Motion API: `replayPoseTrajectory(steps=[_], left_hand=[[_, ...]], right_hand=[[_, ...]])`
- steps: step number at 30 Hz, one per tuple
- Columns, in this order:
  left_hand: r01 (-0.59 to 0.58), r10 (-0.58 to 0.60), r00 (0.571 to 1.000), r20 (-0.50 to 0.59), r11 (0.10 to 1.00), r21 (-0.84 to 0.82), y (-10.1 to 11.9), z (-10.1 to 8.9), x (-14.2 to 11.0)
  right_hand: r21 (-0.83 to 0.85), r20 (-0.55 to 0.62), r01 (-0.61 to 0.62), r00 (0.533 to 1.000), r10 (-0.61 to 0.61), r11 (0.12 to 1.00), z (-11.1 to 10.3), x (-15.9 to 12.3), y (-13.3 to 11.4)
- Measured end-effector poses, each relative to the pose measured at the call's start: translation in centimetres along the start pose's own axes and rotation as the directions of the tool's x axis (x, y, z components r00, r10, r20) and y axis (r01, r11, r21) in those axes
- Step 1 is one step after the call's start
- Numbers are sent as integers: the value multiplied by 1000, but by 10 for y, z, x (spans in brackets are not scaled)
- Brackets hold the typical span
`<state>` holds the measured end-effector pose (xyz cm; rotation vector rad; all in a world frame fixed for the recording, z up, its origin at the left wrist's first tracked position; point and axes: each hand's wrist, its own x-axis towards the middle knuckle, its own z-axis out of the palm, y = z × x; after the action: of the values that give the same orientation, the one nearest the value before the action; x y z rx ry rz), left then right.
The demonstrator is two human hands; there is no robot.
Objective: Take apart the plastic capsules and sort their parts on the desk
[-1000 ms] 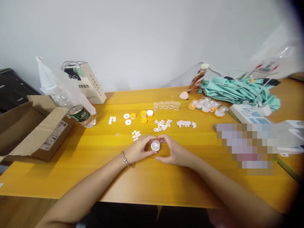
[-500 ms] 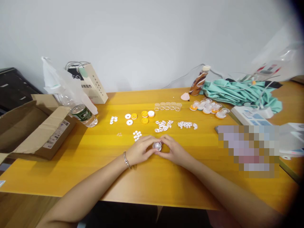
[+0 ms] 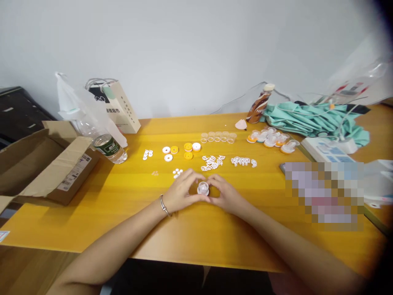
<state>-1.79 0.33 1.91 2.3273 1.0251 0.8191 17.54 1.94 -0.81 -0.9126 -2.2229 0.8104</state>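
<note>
Between my hands, near the middle of the table, a small clear-domed piece with a pale base stands roughly upright, something whitish inside it. My left hand, a metal bangle at its wrist, curves around the left side with thumb and fingers at the base. From the right, my right hand closes around it in the same way. The exact finger contact is partly hidden. Just beyond my left fingers lie small white round pieces, partly covered by the hand. White openwork pieces lie beyond the domed piece.
Clear cups stand in a row behind; yellow and white rings lie left of them. Domed assemblies cluster at right, near a brown bottle and green cloth. An open cardboard box and water bottle occupy the left.
The fingers have shifted lower around the clear-domed piece, and more of its dome shows between them. The view has moved slightly; the other things lie as before.
</note>
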Motion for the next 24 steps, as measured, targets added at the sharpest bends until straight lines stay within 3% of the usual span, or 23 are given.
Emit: replayPoseTrajectory(steps=[2,6,10,15,17,21,24], left_hand=[[-26,26,1000,14,1000,-11,1,-2,0],[-165,176,972,157,983,-80,3,-6,1],[-48,47,998,32,998,31,4,-1,0],[98,-88,992,-95,990,106,6,7,1],[86,-83,995,-56,995,58,7,4,2],[-94,115,979,166,987,-131,3,-6,2],[-97,116,976,184,989,-111,1,-7,1]], right_hand=[[13,-11,8,1000,-8,1000,0,0,0],[6,-13,10,1000,-10,1000,0,0,0],[-13,-12,-6,1000,6,1000,2,0,1],[6,0,0,1000,0,1000,3,0,2],[9,14,2,1000,-2,1000,2,-1,2],[21,23,-4,1000,4,1000,0,-1,1],[11,30,-15,999,14,1000,0,-1,0]])
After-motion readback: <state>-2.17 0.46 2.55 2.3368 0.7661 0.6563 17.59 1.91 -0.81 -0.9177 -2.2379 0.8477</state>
